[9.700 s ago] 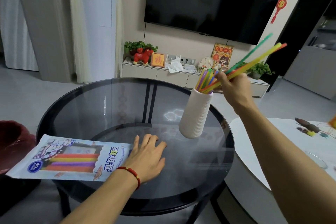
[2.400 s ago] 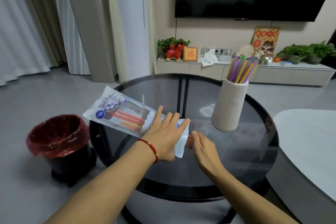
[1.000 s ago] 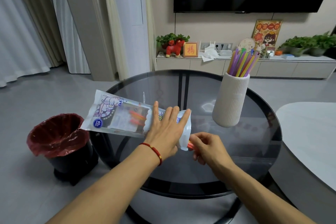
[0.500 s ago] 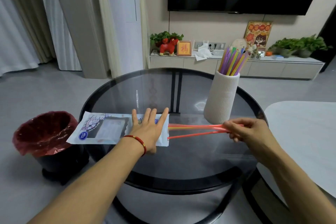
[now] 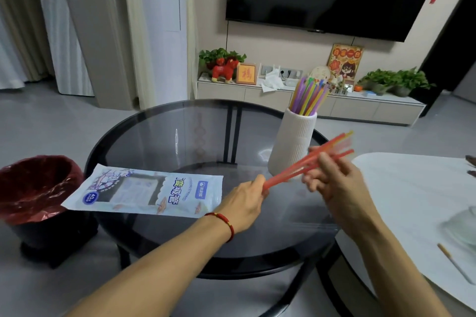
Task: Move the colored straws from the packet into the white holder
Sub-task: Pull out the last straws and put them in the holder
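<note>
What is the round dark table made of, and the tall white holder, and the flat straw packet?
The round dark table looks like smoked glass: its legs show through and it reflects light. The tall white ribbed holder looks like matte ceramic, perhaps plastic; it has no shine. The flat printed straw packet seems to be thin glossy plastic film with a see-through window.

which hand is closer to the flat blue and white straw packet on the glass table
Left. The left hand is just off the flat blue-and-white straw packet's right end; the right hand is farther right, before the white ribbed holder.
</note>
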`<state>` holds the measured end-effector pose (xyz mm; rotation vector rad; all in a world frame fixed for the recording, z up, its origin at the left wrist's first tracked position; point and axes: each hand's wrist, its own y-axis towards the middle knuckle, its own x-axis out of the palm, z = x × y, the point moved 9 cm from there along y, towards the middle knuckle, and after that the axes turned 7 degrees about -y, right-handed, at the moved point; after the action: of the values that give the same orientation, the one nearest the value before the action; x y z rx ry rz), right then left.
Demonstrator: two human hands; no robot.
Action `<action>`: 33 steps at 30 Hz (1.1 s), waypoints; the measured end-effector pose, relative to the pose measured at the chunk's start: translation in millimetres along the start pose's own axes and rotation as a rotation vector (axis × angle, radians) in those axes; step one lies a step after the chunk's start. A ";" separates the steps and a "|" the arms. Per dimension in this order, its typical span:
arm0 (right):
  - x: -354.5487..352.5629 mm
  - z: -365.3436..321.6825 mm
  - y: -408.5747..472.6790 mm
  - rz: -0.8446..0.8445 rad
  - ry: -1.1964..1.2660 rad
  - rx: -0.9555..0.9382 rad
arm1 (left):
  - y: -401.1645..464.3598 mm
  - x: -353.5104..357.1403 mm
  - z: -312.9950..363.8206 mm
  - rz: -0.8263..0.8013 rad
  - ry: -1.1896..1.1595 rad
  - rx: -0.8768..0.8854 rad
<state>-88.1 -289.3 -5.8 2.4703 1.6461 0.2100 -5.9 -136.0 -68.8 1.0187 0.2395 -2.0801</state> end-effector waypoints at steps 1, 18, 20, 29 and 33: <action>13.9 6.4 0.9 -0.033 -0.083 -0.003 | 1.0 3.1 5.5 -0.011 -0.037 0.020; 60.3 18.0 47.1 -0.149 -1.044 -0.134 | -10.5 -45.8 -30.5 0.179 0.095 0.037; 57.9 18.9 48.7 -0.136 -1.037 -0.131 | -10.2 -46.7 -37.5 0.181 0.193 -0.025; 7.0 15.1 40.6 0.150 -0.571 -0.052 | -8.2 -23.4 -60.4 0.038 0.310 -0.211; -33.4 -22.3 48.3 0.416 -0.222 -0.145 | -4.1 -20.8 -41.9 0.093 0.189 -0.102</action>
<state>-62.1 -337.2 25.4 2.5844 0.9869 0.0957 23.2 -101.5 -81.8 1.1431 0.3823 -1.8700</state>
